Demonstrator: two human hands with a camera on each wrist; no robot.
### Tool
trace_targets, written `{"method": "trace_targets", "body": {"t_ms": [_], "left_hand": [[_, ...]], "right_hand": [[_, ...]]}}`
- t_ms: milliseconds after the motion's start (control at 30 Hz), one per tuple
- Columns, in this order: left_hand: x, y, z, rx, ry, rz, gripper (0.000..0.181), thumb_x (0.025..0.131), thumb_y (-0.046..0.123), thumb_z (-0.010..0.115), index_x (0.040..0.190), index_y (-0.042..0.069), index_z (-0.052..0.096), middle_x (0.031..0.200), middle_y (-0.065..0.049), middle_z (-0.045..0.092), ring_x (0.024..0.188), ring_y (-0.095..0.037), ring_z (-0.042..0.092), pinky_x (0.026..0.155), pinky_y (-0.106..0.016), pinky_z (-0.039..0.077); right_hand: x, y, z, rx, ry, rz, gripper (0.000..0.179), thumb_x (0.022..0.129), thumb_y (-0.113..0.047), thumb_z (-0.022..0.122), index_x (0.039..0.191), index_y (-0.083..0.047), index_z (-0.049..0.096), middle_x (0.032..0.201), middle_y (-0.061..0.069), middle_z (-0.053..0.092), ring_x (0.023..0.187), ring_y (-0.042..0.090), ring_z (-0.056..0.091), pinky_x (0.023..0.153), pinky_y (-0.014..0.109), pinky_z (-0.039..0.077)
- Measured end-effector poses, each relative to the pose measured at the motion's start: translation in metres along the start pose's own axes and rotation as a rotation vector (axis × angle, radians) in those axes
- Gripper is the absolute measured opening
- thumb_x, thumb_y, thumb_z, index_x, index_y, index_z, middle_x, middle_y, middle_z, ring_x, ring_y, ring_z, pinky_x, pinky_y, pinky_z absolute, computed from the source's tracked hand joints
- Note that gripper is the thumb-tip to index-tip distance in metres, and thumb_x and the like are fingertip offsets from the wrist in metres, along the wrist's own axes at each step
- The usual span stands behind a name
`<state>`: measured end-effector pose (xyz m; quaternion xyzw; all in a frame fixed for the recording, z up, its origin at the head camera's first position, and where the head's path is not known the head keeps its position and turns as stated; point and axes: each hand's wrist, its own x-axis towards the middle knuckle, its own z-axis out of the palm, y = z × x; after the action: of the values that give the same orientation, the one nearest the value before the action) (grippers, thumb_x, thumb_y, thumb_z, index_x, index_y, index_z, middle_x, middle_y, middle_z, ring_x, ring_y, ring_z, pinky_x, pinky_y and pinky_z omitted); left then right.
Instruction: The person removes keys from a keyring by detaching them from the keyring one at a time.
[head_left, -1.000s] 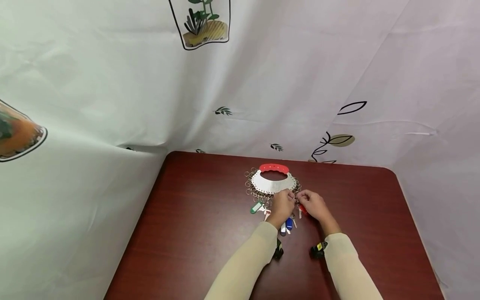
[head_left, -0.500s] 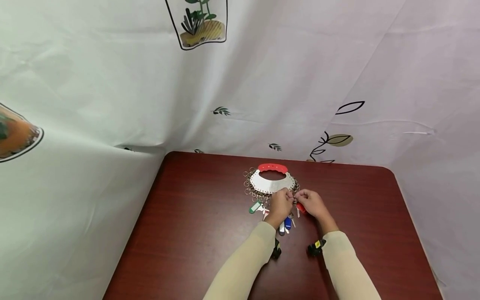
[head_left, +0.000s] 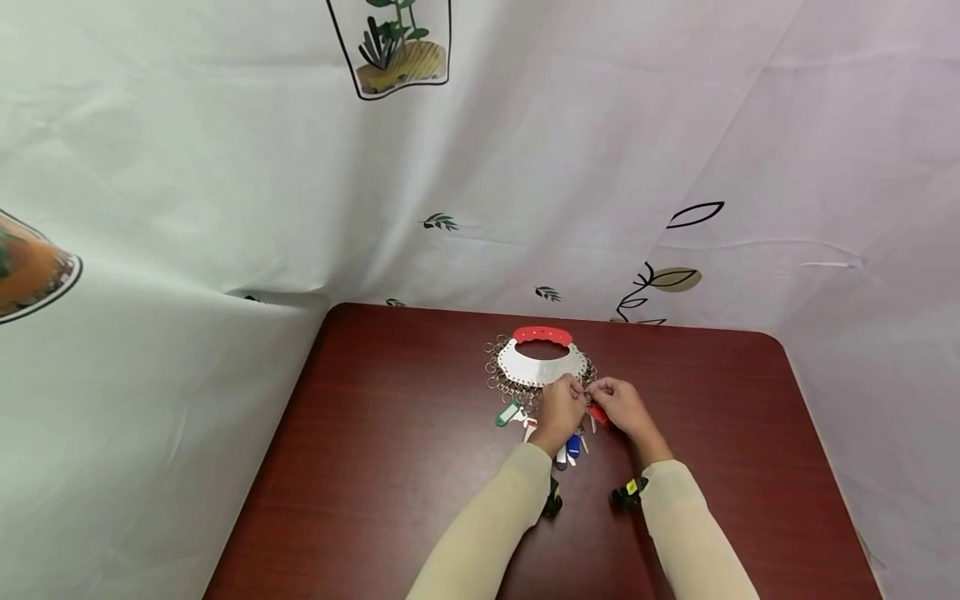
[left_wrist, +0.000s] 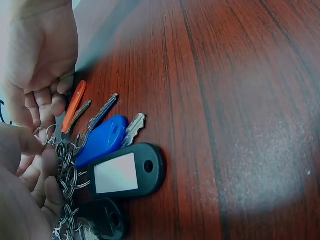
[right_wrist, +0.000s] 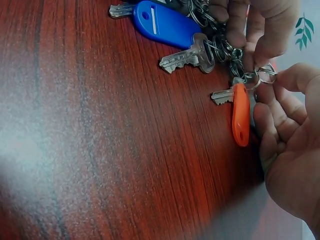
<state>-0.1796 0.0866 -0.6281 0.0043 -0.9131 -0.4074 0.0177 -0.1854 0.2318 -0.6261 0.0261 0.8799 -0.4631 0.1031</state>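
Note:
A white curved key holder with a red grip lies on the table, metal rings fringing its edge. My left hand and right hand meet at its lower right. Between their fingertips, both pinch a small metal split ring. Close below hangs a red-orange key tag with a key beside it. A blue tag and a black tag with a white label lie near the left hand, with keys among them. The left hand hides part of the ring row in the head view.
A green tag lies left of the left hand. Dark red-brown wood makes up the tabletop, its far edge running along a white printed cloth. Each wrist carries a small black camera.
The head view has shifted slightly, so everything sits a little further left. Both hands stay together at the holder's ringed edge, with only small finger movements.

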Motion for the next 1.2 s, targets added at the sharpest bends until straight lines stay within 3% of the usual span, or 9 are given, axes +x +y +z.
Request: {"method": "trace_targets", "body": {"t_ms": [133,567,733,1000,1200], "left_hand": [[0.0,0.0,0.0,-0.002,0.015,-0.001,0.015,0.086,0.013,0.078,0.081,0.019,0.066,0.072,0.009,0.069,0.064,-0.007,0.06,0.057,-0.022,0.045],[-0.001,-0.005,-0.003,-0.039,0.035,0.098,0.014,0.088,0.008,0.077,0.084,0.015,0.065,0.073,0.004,0.071,0.065,-0.007,0.062,0.06,-0.019,0.045],[0.0,-0.005,-0.004,-0.07,0.016,0.08,0.014,0.087,0.007,0.077,0.083,0.013,0.065,0.073,0.003,0.072,0.065,-0.006,0.062,0.06,-0.018,0.046],[0.004,-0.007,-0.008,-0.214,-0.069,-0.017,0.008,0.09,0.004,0.075,0.086,0.009,0.07,0.078,-0.003,0.074,0.066,-0.004,0.061,0.063,-0.018,0.048],[0.004,-0.007,-0.009,-0.253,-0.07,-0.041,0.008,0.09,0.002,0.074,0.087,0.009,0.073,0.078,-0.003,0.074,0.064,-0.004,0.06,0.063,-0.018,0.048]], "right_hand": [[0.002,0.001,0.001,0.039,0.004,0.01,0.021,0.101,-0.009,0.057,0.105,0.006,0.071,0.106,0.021,0.071,0.084,0.017,0.059,0.072,0.025,0.048],[0.002,0.001,0.0,0.093,0.008,0.039,0.024,0.101,-0.011,0.057,0.108,0.007,0.071,0.11,0.021,0.071,0.089,0.016,0.058,0.074,0.023,0.047],[0.003,0.002,0.0,0.117,0.002,0.05,0.025,0.103,-0.013,0.057,0.11,0.006,0.072,0.109,0.019,0.072,0.088,0.013,0.058,0.075,0.022,0.047],[0.002,0.008,-0.001,0.097,-0.021,-0.006,0.021,0.102,-0.013,0.062,0.108,0.005,0.072,0.105,0.018,0.073,0.086,0.013,0.059,0.072,0.023,0.048],[0.002,0.01,-0.002,0.097,-0.048,-0.014,0.019,0.1,-0.013,0.066,0.106,0.004,0.071,0.097,0.013,0.072,0.082,0.015,0.059,0.071,0.024,0.049]]}}
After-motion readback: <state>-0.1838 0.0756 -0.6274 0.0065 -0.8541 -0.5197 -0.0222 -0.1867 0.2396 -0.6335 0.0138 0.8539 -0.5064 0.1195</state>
